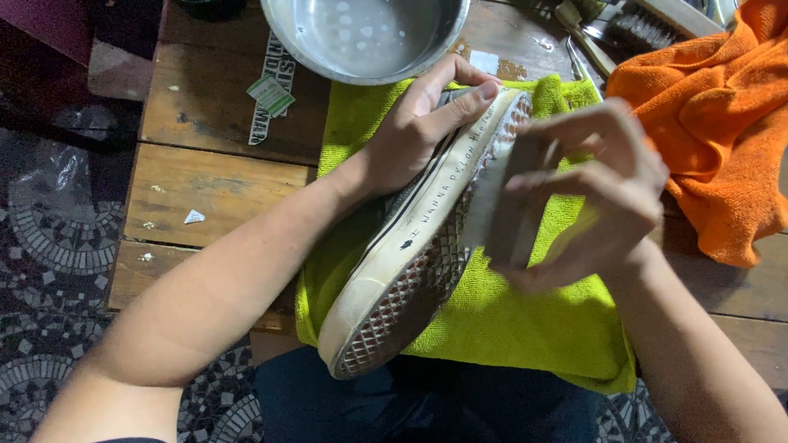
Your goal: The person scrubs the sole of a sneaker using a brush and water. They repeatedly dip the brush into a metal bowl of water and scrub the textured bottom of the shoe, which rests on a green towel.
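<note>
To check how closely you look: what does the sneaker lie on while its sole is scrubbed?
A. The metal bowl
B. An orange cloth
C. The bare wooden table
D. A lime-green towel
D: the sneaker, steadied by the left hand, rests on the lime-green towel; the orange cloth lies apart.

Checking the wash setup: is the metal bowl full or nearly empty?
Nearly empty: the metal bowl shows its bare bottom with only scattered droplets or suds.

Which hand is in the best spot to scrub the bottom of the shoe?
The right hand: it holds a blurred brush-like thing against the brown patterned sole of the white-edged sneaker. The left hand grips the sneaker's side.
</note>
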